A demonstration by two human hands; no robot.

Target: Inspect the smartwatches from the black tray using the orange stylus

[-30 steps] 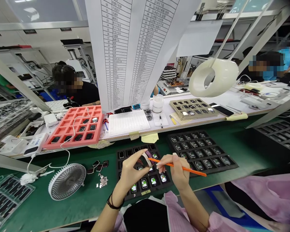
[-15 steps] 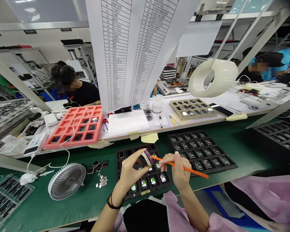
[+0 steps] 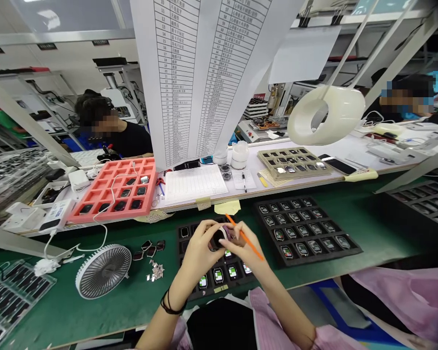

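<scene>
My left hand (image 3: 200, 245) is closed around the edges of a smartwatch case (image 3: 219, 237), which has a dark face and a pale and purple rim. On its other side, the thumb and fingers of my right hand (image 3: 244, 243) touch the case too. A slim orange stick (image 3: 253, 248) is tucked in my right hand, slanting with its upper end above the case; part of it lies behind the fingers. Below both hands is a black foam tray (image 3: 237, 289) of smartwatches, several with lit green-and-white screens. My hands hide its middle.
Another black tray (image 3: 350, 250) of watches lies to the right. On the left are a small fan (image 3: 104, 271), loose watch parts (image 3: 149, 249) and small silvery pieces (image 3: 155, 271). A pink tray (image 3: 95, 189) sits on the shelf. Printed sheets (image 3: 182, 97) and a tape roll (image 3: 326, 116) hang ahead.
My right hand has moved left onto the smartwatch case. The orange stick has swung from nearly level to a steeper slant, its tip now off the rim. The case has turned, showing its dark face.
</scene>
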